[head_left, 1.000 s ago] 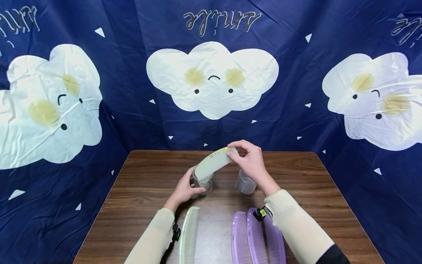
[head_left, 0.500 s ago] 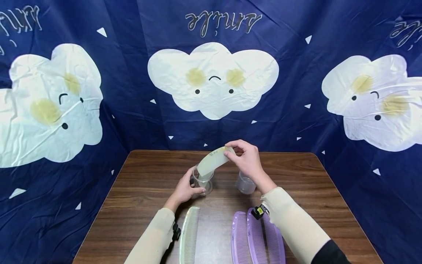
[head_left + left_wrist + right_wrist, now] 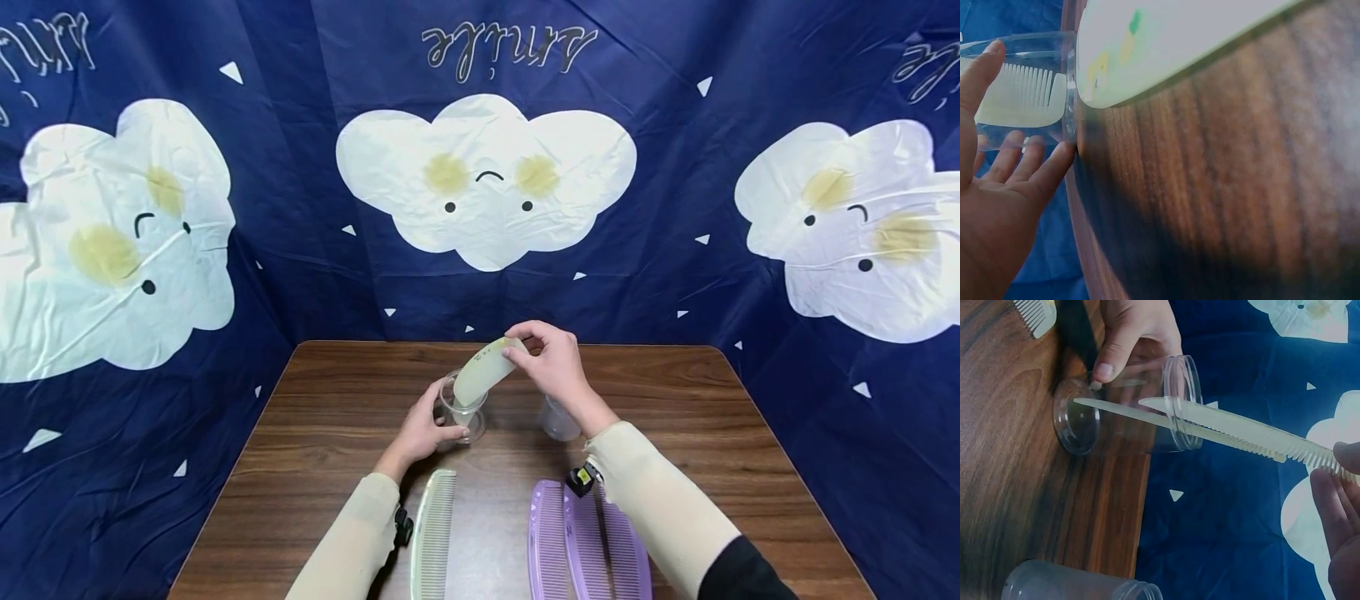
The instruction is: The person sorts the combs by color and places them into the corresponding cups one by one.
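My left hand (image 3: 422,427) holds a clear plastic jar (image 3: 1125,428) round its side, thumb on one side and fingers on the other. Inside the jar stands a pale green comb (image 3: 1019,94), slanted, its upper end sticking out past the rim. A second pale green comb (image 3: 480,377) is pinched near its end by my right hand (image 3: 551,360), between thumb and fingers. It slopes down to the left, and its lower tip lies just inside the jar mouth, beside the first comb, in the right wrist view.
Another clear jar (image 3: 560,421) stands on the wooden table (image 3: 330,467), partly behind my right wrist. A third pale green comb (image 3: 432,533) lies at the front, left of the purple combs (image 3: 547,533). A blue cloud-printed cloth (image 3: 300,292) hangs behind.
My right hand has moved left and slightly down, bringing its comb lower toward and into the jar mouth. The left hand and jar stay nearly where they were.
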Demonstrator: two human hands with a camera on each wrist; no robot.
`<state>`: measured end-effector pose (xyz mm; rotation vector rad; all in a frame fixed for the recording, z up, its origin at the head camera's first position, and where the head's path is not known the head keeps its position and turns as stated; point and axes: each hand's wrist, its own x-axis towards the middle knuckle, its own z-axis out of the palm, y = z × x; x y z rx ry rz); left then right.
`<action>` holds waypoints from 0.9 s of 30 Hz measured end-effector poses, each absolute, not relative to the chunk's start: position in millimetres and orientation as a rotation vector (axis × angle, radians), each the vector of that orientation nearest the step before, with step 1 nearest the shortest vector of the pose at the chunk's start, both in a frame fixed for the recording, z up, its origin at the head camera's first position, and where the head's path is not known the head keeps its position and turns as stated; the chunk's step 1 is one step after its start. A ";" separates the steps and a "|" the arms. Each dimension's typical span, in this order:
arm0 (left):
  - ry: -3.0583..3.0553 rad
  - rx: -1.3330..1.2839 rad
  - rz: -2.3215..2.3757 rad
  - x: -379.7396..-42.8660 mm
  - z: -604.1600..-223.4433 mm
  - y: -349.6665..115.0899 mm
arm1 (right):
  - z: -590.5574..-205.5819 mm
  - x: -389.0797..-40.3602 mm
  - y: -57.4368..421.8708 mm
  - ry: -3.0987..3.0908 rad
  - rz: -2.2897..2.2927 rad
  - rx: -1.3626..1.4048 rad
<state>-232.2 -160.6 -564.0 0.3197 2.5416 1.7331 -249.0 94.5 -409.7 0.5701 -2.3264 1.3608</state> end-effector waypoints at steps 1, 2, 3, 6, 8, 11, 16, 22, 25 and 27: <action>2.541 0.318 1.732 -232.2 -563.8 -160.5 | -410.6 -249.7 93.4 -2.331 1.352 0.571; 2.539 0.316 1.732 -232.4 -563.7 -160.5 | -411.5 -250.3 92.3 -2.336 1.342 0.571; 2.536 0.314 1.734 -232.3 -563.3 -160.3 | -412.5 -250.9 91.3 -2.340 1.331 0.573; 2.534 0.306 1.735 -232.1 -562.6 -159.8 | -414.5 -251.5 88.0 -2.349 1.307 0.586; 2.530 0.304 1.737 -232.1 -562.3 -159.7 | -416.1 -251.8 86.2 -2.357 1.287 0.602; 2.529 0.304 1.739 -231.7 -561.6 -159.4 | -417.9 -252.4 83.2 -2.368 1.276 0.627; 2.528 0.308 1.738 -231.7 -562.5 -159.5 | -420.4 -253.7 77.6 -2.381 1.253 0.650; 2.530 0.303 1.737 -231.4 -562.2 -159.4 | -421.7 -254.0 70.8 -2.376 1.222 0.669; 2.536 0.304 1.738 -231.1 -561.9 -159.0 | -423.0 -254.7 68.0 -2.371 1.193 0.695; 2.541 0.304 1.738 -231.3 -562.0 -158.9 | -423.7 -255.2 65.9 -2.366 1.178 0.719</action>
